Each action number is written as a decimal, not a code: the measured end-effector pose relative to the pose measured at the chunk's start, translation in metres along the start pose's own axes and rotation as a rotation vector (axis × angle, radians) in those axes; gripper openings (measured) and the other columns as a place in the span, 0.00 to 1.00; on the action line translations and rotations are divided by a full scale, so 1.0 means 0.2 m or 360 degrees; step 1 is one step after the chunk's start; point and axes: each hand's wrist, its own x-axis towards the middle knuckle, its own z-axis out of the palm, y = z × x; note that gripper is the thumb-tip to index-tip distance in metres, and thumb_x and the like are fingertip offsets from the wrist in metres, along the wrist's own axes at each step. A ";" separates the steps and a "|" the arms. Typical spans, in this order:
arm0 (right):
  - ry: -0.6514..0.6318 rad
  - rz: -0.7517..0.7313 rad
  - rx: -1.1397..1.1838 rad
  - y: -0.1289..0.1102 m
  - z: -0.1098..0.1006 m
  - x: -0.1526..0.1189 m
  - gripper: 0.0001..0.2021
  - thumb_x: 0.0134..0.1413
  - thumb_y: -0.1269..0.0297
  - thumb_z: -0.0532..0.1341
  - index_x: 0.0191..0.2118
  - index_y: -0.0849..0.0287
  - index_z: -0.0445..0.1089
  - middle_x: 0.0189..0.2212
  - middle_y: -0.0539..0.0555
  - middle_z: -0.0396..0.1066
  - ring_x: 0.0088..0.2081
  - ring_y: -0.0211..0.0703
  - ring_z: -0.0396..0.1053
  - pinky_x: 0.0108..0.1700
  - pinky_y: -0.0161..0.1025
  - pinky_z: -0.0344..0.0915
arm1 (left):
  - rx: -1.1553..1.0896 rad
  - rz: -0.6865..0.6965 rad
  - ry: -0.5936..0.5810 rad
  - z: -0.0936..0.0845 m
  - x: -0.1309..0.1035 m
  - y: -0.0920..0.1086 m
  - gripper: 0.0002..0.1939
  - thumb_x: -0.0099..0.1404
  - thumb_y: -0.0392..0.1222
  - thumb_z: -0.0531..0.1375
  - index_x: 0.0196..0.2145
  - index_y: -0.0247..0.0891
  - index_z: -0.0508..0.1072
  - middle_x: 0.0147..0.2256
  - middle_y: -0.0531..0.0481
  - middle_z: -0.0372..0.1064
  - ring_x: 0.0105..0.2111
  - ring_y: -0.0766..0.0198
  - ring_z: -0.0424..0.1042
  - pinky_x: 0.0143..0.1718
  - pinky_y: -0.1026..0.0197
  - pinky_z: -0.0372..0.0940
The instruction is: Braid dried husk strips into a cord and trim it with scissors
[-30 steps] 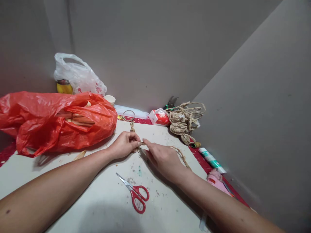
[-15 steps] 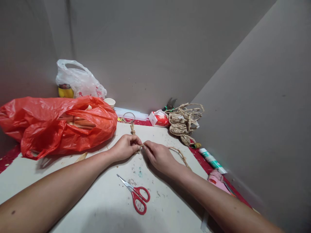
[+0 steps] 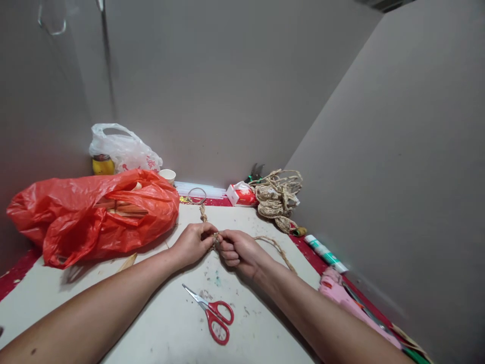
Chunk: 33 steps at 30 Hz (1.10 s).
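My left hand and my right hand meet over the middle of the white board, fingers pinched together on a braided straw cord. Most of the cord between the fingertips is hidden. Beyond my left hand a knotted part of the cord leads up to a thin ring. A loose length of straw cord curves out behind my right wrist. Nearer to me lie scissors with red handles, their blades pointing up and left, untouched.
A red plastic bag of reddish sticks lies at the left. Behind it stand a white bag, a yellow jar and a cup. At the back right are a tissue pack and coiled cord; a pink glue gun lies right.
The camera view has tilted upward a little. My right hand has turned, its curled fingers now showing beneath the thumb, and both hands still pinch the cord.
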 end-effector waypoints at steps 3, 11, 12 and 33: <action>0.0008 -0.0109 -0.0111 0.01 0.00 -0.02 0.09 0.50 0.63 0.54 0.22 0.58 0.56 0.12 0.39 0.43 0.14 0.27 0.35 0.16 0.29 0.33 | -0.0130 -0.0108 -0.0011 0.00 0.01 -0.01 0.07 0.56 0.35 0.56 0.29 0.34 0.74 0.27 0.51 0.72 0.28 0.66 0.68 0.32 0.65 0.62; 0.0799 -0.1172 -0.1750 -0.02 -0.05 -0.07 0.15 0.58 0.52 0.51 0.32 0.58 0.65 0.19 0.48 0.63 0.23 0.37 0.59 0.27 0.35 0.53 | -0.0276 -0.0273 -0.0042 -0.01 0.02 0.01 0.05 0.54 0.36 0.57 0.27 0.32 0.73 0.23 0.52 0.68 0.24 0.68 0.63 0.28 0.65 0.60; 0.0807 -0.1210 -0.1925 -0.02 -0.05 -0.08 0.14 0.58 0.54 0.52 0.37 0.58 0.66 0.21 0.49 0.66 0.24 0.38 0.61 0.29 0.35 0.53 | -0.0283 -0.0275 -0.0044 -0.01 0.02 0.01 0.05 0.54 0.36 0.57 0.26 0.32 0.73 0.23 0.51 0.68 0.24 0.68 0.63 0.28 0.65 0.60; 0.0477 -0.0792 -0.1770 0.00 -0.07 0.02 0.15 0.56 0.70 0.47 0.20 0.60 0.61 0.16 0.47 0.60 0.22 0.34 0.57 0.27 0.32 0.51 | -0.0017 -0.0141 -0.0099 -0.01 0.03 0.04 0.06 0.56 0.39 0.59 0.25 0.35 0.72 0.22 0.54 0.67 0.24 0.69 0.63 0.28 0.67 0.59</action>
